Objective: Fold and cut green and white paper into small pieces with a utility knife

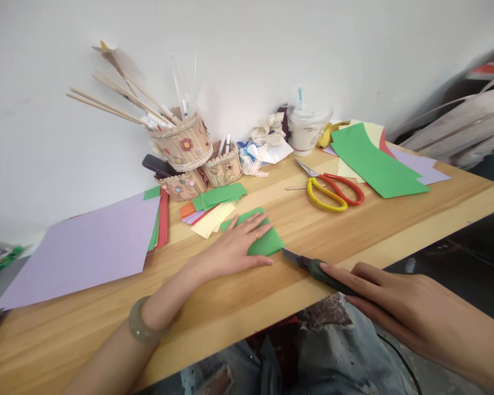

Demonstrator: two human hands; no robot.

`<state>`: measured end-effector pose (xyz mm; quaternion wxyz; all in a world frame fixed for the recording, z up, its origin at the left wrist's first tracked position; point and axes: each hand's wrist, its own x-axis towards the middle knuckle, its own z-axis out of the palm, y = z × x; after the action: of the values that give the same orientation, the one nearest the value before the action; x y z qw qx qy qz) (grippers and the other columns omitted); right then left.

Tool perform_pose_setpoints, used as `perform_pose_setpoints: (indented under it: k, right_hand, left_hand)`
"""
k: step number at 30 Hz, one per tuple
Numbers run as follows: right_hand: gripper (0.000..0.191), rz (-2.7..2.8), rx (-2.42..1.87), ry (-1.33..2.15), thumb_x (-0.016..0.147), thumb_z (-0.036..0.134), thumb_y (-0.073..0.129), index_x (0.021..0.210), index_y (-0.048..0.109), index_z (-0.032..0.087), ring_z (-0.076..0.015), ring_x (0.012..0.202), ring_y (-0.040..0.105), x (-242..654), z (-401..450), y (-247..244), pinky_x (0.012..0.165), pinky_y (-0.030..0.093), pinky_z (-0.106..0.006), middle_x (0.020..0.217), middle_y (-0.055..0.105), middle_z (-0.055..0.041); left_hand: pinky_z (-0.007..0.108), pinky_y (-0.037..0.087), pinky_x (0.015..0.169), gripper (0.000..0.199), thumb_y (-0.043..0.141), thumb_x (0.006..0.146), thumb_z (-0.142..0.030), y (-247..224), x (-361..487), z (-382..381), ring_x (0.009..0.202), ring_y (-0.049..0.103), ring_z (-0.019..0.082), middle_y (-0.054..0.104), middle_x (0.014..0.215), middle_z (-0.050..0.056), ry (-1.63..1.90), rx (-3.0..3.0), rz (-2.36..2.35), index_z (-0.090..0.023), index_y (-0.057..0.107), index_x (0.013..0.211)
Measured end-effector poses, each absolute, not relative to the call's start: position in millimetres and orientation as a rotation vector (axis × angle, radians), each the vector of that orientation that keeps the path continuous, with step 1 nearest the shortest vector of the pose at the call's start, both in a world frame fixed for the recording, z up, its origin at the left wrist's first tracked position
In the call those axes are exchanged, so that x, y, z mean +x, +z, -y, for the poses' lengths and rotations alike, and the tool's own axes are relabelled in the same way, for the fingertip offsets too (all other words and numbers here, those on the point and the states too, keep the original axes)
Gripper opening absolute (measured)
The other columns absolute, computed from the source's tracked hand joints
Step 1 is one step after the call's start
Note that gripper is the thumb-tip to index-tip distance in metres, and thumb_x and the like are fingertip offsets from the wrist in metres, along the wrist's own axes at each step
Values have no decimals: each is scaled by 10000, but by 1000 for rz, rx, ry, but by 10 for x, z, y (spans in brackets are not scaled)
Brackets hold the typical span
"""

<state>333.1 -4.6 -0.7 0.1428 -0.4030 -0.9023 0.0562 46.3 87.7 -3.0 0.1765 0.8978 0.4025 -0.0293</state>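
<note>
My left hand (241,241) lies flat with fingers spread, pressing a small folded-looking piece of green paper (267,242) against the wooden table (214,299). In my right hand (395,296) is a utility knife (325,274) with a dark handle, its blade pointing left. The blade tip is at the green paper's right corner; whether it touches the paper I cannot tell. Behind my left hand sits a small pile of cut paper strips, with green strips (220,196) on top and cream strips (209,219) fanned below.
Scissors (333,192) with yellow and red handles lie at the back right, before large green paper (374,159). Purple sheets (86,252) cover the left side. Decorated pots (185,144) of sticks and a plastic cup (307,129) stand along the wall.
</note>
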Motion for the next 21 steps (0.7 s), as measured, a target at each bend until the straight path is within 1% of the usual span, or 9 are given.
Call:
perform_pose_setpoints:
  k: [2,5,10,16,18,21]
  right_hand:
    - [423,2676,-1080,217,992,268,298,1378,464,216,-91,501,610,3320,55,-14,432,486,-202,838,647,-12]
    - [427,2722,-1083,157,998,255,277,1387,447,205,-100,498,607,3290,56,-13,411,463,-226,808,632,-10]
    - [417,2715,-1055,85,998,254,271,1356,472,183,-94,501,600,3240,31,23,416,454,-218,792,619,-17]
    - [416,2738,-1067,-60,986,217,265,1347,456,142,-101,470,586,3222,10,23,395,452,-219,752,579,-6]
    - [420,2740,-1100,-110,981,208,261,1352,449,146,-103,464,583,3217,20,14,390,445,-223,751,580,-6]
    - [426,2733,-1148,-192,967,195,264,1349,448,146,-113,433,566,3188,38,7,368,422,-246,736,577,-6]
  left_hand:
    - [509,86,1174,770,511,884,-607,-47,448,-889,1460,116,226,147,1578,69,-66,2528,-1123,-246,217,1498]
    - [518,82,1172,752,461,903,-619,-63,434,-903,1461,108,221,135,1579,63,-50,2528,-1095,-248,197,1502]
    - [514,73,1174,738,446,918,-604,-77,424,-903,1463,95,207,142,1576,73,-33,2541,-1087,-212,211,1498]
    - [502,72,1177,709,458,929,-568,-53,433,-891,1462,105,200,151,1574,78,-33,2534,-1094,-183,248,1487]
    - [501,69,1177,697,448,935,-563,-47,434,-891,1461,106,202,155,1573,80,-32,2531,-1092,-182,253,1486]
    - [492,76,1179,591,325,988,-528,-67,428,-901,1460,108,186,183,1571,63,-2,2529,-1084,-195,285,1475]
